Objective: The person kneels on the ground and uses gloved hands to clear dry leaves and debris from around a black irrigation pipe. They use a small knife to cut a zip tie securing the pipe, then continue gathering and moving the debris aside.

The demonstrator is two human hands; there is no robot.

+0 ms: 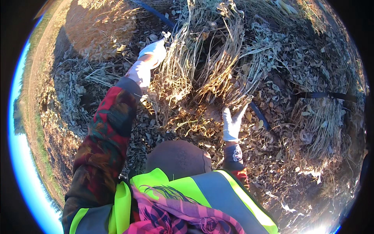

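A heap of dry plant stalks (201,58) with withered leaves lies before me. My left hand (153,52), in a white glove, reaches to the heap's left side; its fingertips are partly hidden, and a grip on the stalks cannot be made out. Near the root-like lower ends of the stalks is my right hand (233,122), also gloved. Its thumb and fingers spread in a V against the stalk ends, with no clear hold on them. A brown rounded form (178,158), apparently my knee, shows between my arms.
Dry leaf litter (263,152) covers the ground. Dark flat strips run at the top (155,13), beside my right hand (260,115) and farther right (327,95). Another stalk bunch (321,125) lies at right. A dirt track (35,79) curves along the left.
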